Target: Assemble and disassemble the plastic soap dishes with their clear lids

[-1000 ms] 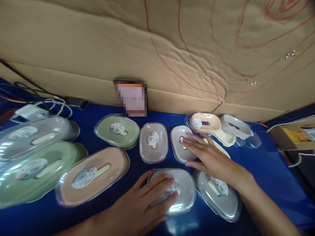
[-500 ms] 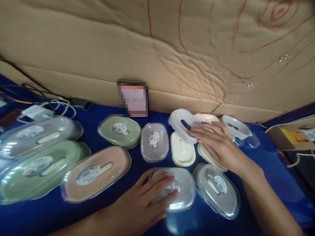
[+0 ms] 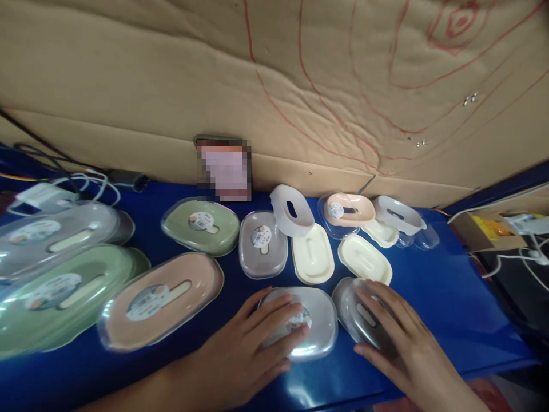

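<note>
The left hand (image 3: 253, 346) lies flat, fingers spread, on top of a grey oval dish under a clear plastic lid (image 3: 306, 320), gripping nothing, while the right hand (image 3: 401, 343) rests open and palm-down on a second grey oval lidded dish (image 3: 349, 300) just to the right of the first, its fingers draped over the lid rather than closed around it. Beyond the right hand's fingertips lie two cream plastic oval trays (image 3: 313, 260), side by side on the blue tabletop (image 3: 450, 297), and behind them a white slotted oval insert (image 3: 291, 210) stands tilted against the cardboard wall (image 3: 128, 86). Farther out sit a peach lidded dish (image 3: 343, 209) and a white oval dish (image 3: 397, 214). To the left of the left hand lies a large peach oval lidded dish (image 3: 160, 300) (its label faces up), with a green oval lidded dish (image 3: 199, 226) beyond it and a small grey lidded dish (image 3: 262, 243) beyond the left fingertips
</note>
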The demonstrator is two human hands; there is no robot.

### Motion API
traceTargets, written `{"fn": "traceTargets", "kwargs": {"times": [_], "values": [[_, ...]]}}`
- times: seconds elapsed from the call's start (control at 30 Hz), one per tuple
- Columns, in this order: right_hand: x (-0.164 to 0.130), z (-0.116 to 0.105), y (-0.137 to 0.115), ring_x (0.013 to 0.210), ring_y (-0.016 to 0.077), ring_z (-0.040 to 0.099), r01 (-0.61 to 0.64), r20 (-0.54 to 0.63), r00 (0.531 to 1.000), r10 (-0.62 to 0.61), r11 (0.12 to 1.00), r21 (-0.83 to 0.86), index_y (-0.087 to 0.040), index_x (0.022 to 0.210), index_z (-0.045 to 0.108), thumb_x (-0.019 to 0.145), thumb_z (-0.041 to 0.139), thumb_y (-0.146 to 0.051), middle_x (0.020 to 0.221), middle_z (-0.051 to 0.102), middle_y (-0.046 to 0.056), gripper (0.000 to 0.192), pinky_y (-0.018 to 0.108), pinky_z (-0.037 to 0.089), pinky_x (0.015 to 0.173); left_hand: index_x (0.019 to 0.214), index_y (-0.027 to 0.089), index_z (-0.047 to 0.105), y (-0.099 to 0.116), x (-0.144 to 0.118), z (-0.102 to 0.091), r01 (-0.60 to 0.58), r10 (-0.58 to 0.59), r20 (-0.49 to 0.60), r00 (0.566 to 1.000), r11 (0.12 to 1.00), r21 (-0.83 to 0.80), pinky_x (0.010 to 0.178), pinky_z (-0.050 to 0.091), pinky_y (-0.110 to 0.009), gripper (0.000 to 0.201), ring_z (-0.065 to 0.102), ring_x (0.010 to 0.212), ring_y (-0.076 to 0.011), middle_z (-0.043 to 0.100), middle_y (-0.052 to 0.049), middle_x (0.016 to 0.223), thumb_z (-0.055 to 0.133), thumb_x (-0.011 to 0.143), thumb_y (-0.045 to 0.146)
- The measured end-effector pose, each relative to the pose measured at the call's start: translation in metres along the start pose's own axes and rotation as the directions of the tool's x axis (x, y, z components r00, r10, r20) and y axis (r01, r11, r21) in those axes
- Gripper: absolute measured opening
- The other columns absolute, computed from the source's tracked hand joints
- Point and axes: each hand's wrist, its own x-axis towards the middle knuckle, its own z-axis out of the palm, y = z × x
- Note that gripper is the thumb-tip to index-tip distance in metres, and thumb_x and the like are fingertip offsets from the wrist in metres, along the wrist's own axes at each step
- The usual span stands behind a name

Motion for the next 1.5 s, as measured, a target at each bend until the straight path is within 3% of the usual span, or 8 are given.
{"fn": "traceTargets", "kwargs": {"times": [0.17, 0.33, 0.67, 0.87, 1.17, 1.27, 1.4, 1.5], "values": [[0.003, 0.013, 0.038, 0.154, 0.0320, 0.051, -0.075, -0.117, 0.988, 0.098, 0.980, 0.186, -0.033, 0.157, 0.053, 0.103, 0.069, -0.041, 0.167, 0.051, 0.009, 0.057, 0.051, 0.053, 0.119, 0.152, 0.020, 0.059, 0.001, 0.001, 0.004, -0.018, 0.018, -0.020, 1.000, 1.000, -0.011, 0.130, 0.038, -0.052, 0.044, 0.048, 0.152, -0.0289, 0.061, -0.012, 0.154, 0.056, 0.108, 0.023], [0.046, 0.013, 0.080, 0.157, 0.0338, 0.046, -0.022, -0.164, 0.986, 0.026, 0.999, 0.023, -0.033, 0.152, 0.059, 0.108, 0.060, -0.039, 0.160, 0.060, 0.008, 0.044, 0.065, 0.038, 0.127, 0.152, 0.020, 0.059, 0.002, 0.002, 0.002, -0.020, 0.020, 0.011, 1.000, 1.000, 0.016, 0.129, 0.041, -0.051, 0.044, 0.049, 0.152, -0.0287, 0.061, -0.012, 0.155, 0.059, 0.108, 0.025], [-0.007, 0.010, -0.017, 0.111, 0.0277, 0.077, 0.049, -0.073, 0.996, -0.054, 0.997, -0.061, -0.020, 0.146, 0.064, 0.107, 0.063, -0.046, 0.128, 0.078, 0.012, 0.047, 0.041, 0.060, 0.093, 0.151, 0.022, 0.060, 0.001, 0.001, -0.003, -0.017, 0.017, 0.016, 1.000, 1.000, 0.007, 0.131, 0.038, -0.050, 0.044, 0.051, 0.150, -0.0269, 0.063, -0.009, 0.154, 0.057, 0.108, 0.024], [-0.005, 0.003, -0.009, 0.121, 0.0211, 0.074, 0.055, -0.164, 0.984, -0.064, 0.997, -0.055, -0.020, 0.151, 0.060, 0.108, 0.060, -0.017, 0.138, 0.076, 0.009, 0.043, 0.036, 0.051, 0.103, 0.151, 0.020, 0.060, 0.002, 0.001, -0.001, -0.016, 0.016, 0.012, 1.000, 1.000, 0.018, 0.133, 0.035, -0.052, 0.045, 0.050, 0.151, -0.0292, 0.062, -0.011, 0.154, 0.058, 0.106, 0.021], [0.076, 0.017, 0.034, 0.146, 0.0281, 0.059, 0.116, -0.186, 0.966, -0.179, 0.945, -0.304, -0.025, 0.154, 0.057, 0.106, 0.057, -0.007, 0.158, 0.062, 0.009, 0.052, 0.054, 0.035, 0.126, 0.153, 0.023, 0.056, 0.005, -0.001, 0.001, 0.009, -0.009, -0.005, 1.000, 1.000, 0.003, 0.124, 0.048, -0.054, 0.047, 0.051, 0.150, -0.0303, 0.060, -0.013, 0.156, 0.060, 0.106, 0.023], [0.074, 0.014, 0.015, 0.147, 0.0281, 0.058, 0.175, -0.233, 0.947, -0.222, 0.963, -0.205, -0.026, 0.156, 0.057, 0.107, 0.059, -0.014, 0.155, 0.065, 0.010, 0.050, 0.055, 0.041, 0.124, 0.157, 0.026, 0.052, 0.005, -0.005, 0.007, 0.100, -0.101, -0.026, 0.995, 0.995, -0.010, 0.121, 0.052, -0.057, 0.058, 0.049, 0.152, -0.0349, 0.052, -0.015, 0.163, 0.070, 0.102, 0.029], [0.059, 0.010, -0.031, 0.146, 0.0257, 0.060, 0.407, -0.077, 0.910, -0.408, 0.913, -0.029, -0.019, 0.156, 0.057, 0.110, 0.058, -0.049, 0.154, 0.066, 0.010, 0.055, 0.048, 0.052, 0.120, 0.164, 0.023, 0.042, 0.002, -0.011, 0.013, 0.199, -0.201, -0.016, 0.979, 0.976, -0.088, 0.115, 0.058, -0.055, 0.081, 0.053, 0.150, -0.0381, 0.045, -0.020, 0.168, 0.081, 0.095, 0.039], [0.056, 0.014, -0.052, 0.147, 0.0249, 0.059, 0.438, -0.031, 0.898, -0.438, 0.899, 0.008, -0.017, 0.156, 0.058, 0.109, 0.061, -0.044, 0.155, 0.065, 0.010, 0.054, 0.046, 0.052, 0.123, 0.167, 0.026, 0.034, 0.001, -0.013, 0.015, 0.257, -0.261, -0.007, 0.965, 0.953, -0.159, 0.114, 0.059, -0.054, 0.089, 0.055, 0.149, -0.0370, 0.046, -0.021, 0.168, 0.083, 0.094, 0.039]]}}
